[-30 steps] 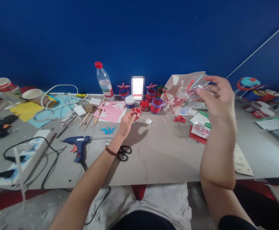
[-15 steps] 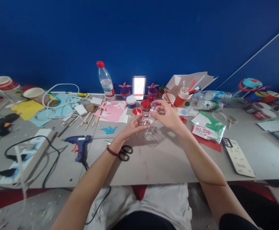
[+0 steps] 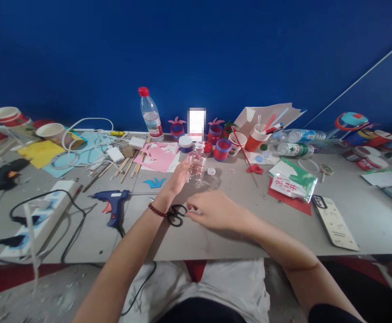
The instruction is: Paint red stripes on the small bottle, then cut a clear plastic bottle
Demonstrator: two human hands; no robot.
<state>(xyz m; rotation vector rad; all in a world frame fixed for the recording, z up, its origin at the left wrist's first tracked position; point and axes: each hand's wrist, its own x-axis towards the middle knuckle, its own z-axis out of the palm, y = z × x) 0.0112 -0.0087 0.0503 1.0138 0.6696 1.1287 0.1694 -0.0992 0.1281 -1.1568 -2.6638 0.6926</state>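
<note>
My left hand is closed around a small clear plastic bottle, held upright just above the table. Below it, my right hand pinches the edge of a black handle of the scissors. The scissors lie on the table, their blades mostly hidden behind my left wrist. A white cap lies right of the bottle. Behind the bottle, partly covered, stands a red paint jar. Left of my left wrist is a blue paper cutout.
A blue glue gun and a power strip with cables lie at left. A water bottle stands by the wall. Red-and-blue rings and paper cups line the back. A phone lies at right.
My right hand brought the clear bottle from the right to my left hand, released it, and moved down to the scissors. My left hand now holds the bottle upright.
</note>
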